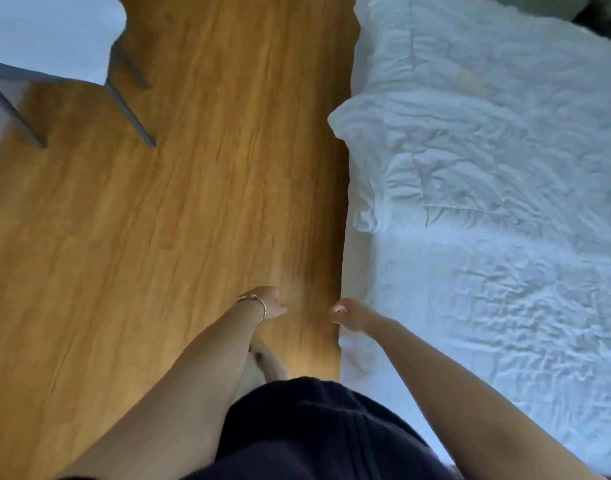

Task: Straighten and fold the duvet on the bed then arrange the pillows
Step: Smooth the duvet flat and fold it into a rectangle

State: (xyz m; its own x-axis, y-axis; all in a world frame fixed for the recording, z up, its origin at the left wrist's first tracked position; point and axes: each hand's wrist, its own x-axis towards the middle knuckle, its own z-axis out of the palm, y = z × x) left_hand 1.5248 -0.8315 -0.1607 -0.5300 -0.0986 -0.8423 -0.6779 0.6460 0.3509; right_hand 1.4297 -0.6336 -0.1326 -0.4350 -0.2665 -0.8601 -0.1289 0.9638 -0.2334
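While a grey-legged chair (54, 46) stands at upper left on the wood floor (193, 168), the left hand (267, 303) and right hand (347, 315) hang at lower centre, holding nothing; finger spread cannot be told. The rumpled white duvet (487, 133) lies on the bed (487, 323), upper right.

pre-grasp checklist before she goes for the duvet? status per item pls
1. Left hand free: ok, holds nothing, over the floor.
2. Right hand free: ok, empty, at the bed's edge.
3. Duvet straightened: not ok, bunched and creased at the far part of the bed.
4. Sheet beside her exposed: ok, wrinkled.
5. Pillows located: cannot tell.
6. Walkway along the bed: ok; chair stands apart.
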